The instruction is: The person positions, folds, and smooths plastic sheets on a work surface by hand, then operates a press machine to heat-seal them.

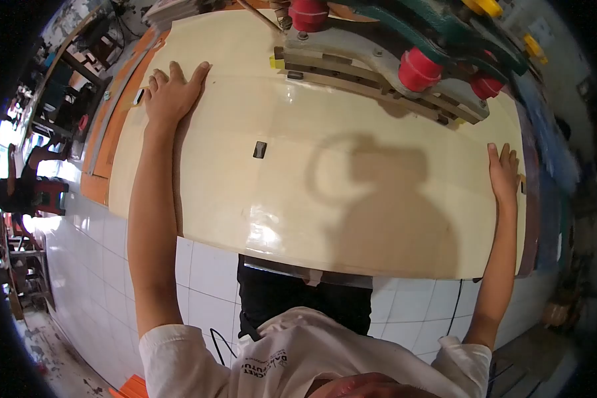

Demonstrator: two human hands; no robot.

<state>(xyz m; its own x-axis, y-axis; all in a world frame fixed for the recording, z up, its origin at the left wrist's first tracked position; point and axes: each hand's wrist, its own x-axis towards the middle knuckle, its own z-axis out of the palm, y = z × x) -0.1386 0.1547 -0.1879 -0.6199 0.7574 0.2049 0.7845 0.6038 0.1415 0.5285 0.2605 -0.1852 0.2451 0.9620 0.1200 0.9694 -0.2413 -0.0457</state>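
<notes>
My left hand [170, 98] lies flat near the left edge of a large, glossy cream sheet [225, 192], fingers spread and holding nothing. Close to the right edge of that sheet my right hand [504, 174] rests with its fingers stretched out. A small dark rectangular hole or tag [260, 150] shows left of the sheet's middle; I cannot tell which. Above the sheet's far side stands a machine head with a long metal bar [378, 83]; neither hand touches it.
Red round fittings [420, 68] and a green arm [404, 26] belong to the machine. An orange board [116, 142] borders the sheet at left. White floor tiles [205, 272] lie below the front edge. A person [13, 189] is at far left, near a red stool [52, 197].
</notes>
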